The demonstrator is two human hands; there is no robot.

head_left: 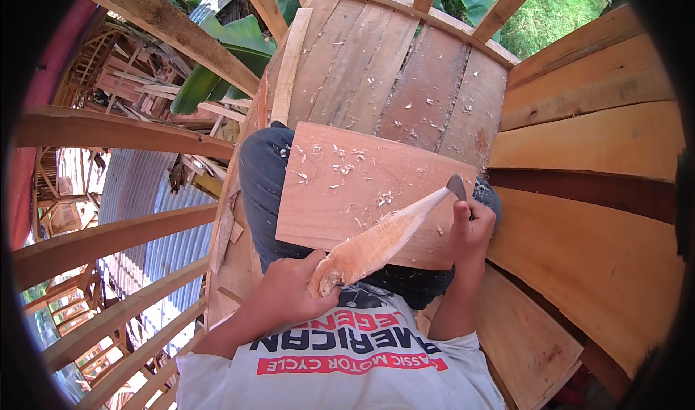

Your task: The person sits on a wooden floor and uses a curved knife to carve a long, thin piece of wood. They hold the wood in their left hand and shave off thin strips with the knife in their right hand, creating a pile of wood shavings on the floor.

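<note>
You are sitting on a floor of weathered grey-brown wooden planks (405, 70), littered with pale shavings and framed by pale timber rails (108, 240). To the right of the flat board on your lap rises a wall of wide orange-brown boards (586, 243); to its left, beyond the rails, lies a corrugated grey metal roof (137, 193), well below.

The flat rectangular reddish-brown wooden board (347, 186) rests across your dark-trousered legs (260, 186), its top dusted with small chips. On that board, slanting from its near edge toward its right edge, lies the long tapered pale wooden piece (376, 242), freshly shaved and rough, thick at the near end and thin at the far tip.

Your left hand (293, 290) sits at the board's near edge, fingers clenched around the thick end of the tapered piece, pinning it down. Your right hand (472, 229) is at the board's right edge, fingers wrapped tight around a handle that your fist hides. From it a small grey metal blade (456, 187) pokes up, touching the thin tip of the tapered piece just beside the board's right edge.
</note>
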